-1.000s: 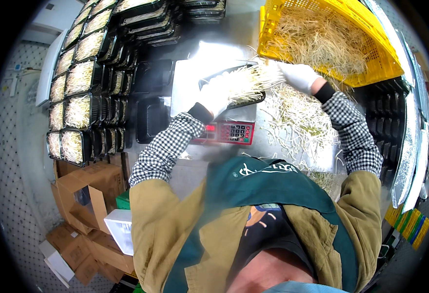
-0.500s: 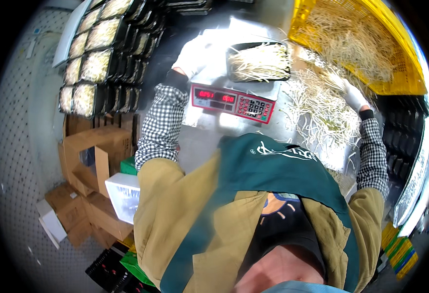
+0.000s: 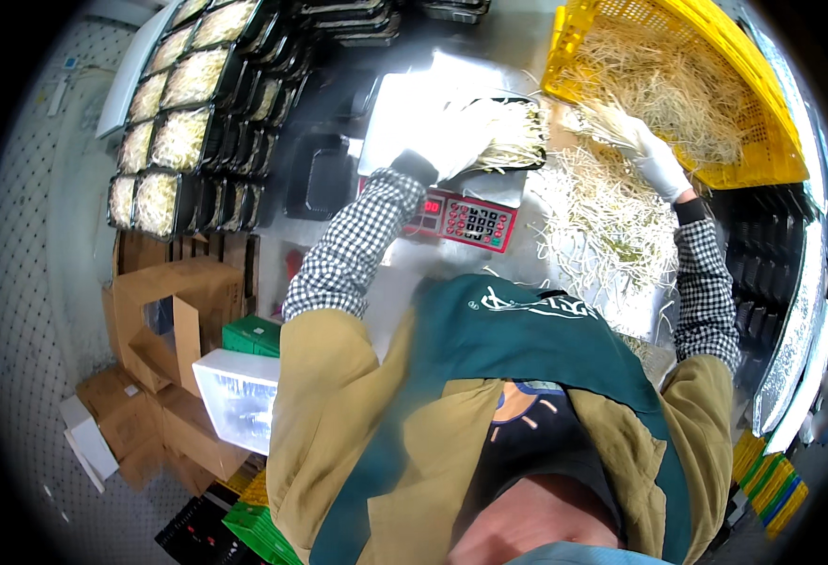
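My gloved left hand (image 3: 454, 138) lies over a black tray of pale sprouts (image 3: 517, 132) on the steel scale (image 3: 385, 118), whose red keypad panel (image 3: 475, 223) shows below; glare hides its fingers. My gloved right hand (image 3: 651, 153) grips some pale sprouts (image 3: 602, 118) just above a loose heap of sprouts (image 3: 602, 231) on the steel table (image 3: 536, 259), beside the lower edge of the yellow crate.
Stacked filled trays (image 3: 192, 80) stand at left, beside an empty black tray (image 3: 312, 174). A yellow crate (image 3: 762, 104) holding sprouts is at upper right, above stacked empty trays (image 3: 753, 264). Cardboard boxes (image 3: 188, 311) and a white foam box (image 3: 233, 395) lie lower left.
My left hand has moved from the scale's left side back over the tray since half a second ago. My right hand has moved slightly up and left with sprouts in it.
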Tool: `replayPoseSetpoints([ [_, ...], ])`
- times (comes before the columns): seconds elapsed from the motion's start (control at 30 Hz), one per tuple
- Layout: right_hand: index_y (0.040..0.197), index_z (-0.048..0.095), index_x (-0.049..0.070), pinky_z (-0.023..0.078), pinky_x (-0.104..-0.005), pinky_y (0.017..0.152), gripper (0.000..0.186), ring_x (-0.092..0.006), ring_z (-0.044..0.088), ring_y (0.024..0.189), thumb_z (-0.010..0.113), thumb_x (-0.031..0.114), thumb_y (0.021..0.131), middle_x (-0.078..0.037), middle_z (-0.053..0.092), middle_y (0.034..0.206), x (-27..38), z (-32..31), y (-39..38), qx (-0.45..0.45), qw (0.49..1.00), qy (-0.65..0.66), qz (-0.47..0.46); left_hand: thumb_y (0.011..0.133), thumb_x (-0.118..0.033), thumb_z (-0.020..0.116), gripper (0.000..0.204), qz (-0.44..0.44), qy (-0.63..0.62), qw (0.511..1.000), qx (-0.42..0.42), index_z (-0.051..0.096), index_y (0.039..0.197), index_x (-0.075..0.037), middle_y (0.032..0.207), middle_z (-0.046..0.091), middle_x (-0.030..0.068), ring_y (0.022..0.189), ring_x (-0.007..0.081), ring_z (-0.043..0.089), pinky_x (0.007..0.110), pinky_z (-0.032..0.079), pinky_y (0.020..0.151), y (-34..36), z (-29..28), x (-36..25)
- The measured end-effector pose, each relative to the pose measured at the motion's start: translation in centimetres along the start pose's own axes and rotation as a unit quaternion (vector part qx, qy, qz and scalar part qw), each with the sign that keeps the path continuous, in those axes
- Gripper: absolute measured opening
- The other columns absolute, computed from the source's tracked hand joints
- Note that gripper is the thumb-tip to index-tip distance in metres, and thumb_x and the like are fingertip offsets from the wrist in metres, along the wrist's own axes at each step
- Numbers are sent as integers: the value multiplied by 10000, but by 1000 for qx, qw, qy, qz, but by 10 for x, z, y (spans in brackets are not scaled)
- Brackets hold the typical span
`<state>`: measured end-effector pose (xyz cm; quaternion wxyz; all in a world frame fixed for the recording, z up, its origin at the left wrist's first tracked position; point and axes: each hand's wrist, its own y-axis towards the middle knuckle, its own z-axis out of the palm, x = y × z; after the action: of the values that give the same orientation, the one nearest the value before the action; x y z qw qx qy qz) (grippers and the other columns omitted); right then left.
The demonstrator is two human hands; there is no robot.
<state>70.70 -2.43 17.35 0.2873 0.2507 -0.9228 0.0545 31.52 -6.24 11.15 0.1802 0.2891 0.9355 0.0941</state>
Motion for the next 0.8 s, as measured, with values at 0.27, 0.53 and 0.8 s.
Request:
replayPoseSetpoints([
  [0.27,1311,510,95,484,-342,940,378,-305,623,1087,561,265,978,-141,626,1224,84,12,44,18,988,32,-149,824,-276,733,657,-127,-202,971,-8,478,1378,-32,1281,580,201,1188,330,557,412,429,1044,-8,-29,-26],
  [0.53,1177,548,57,504,-376,883,374,-338,627,1045,683,231,875,-165,668,1066,-18,16,30,171,982,-12,78,747,-365,786,693,-53,-222,973,23,540,1292,-15,1165,633,191,1099,336,600,407,465,984,15,-39,-39],
  [0.8,1483,356,99,378,-372,1093,878,-305,465,1280,809,274,752,-176,474,1403,77,77,48,29,986,104,-127,823,-359,721,574,-31,-105,993,37,563,1268,-34,1231,584,207,1104,371,570,435,442,990,11,-22,-24],
])
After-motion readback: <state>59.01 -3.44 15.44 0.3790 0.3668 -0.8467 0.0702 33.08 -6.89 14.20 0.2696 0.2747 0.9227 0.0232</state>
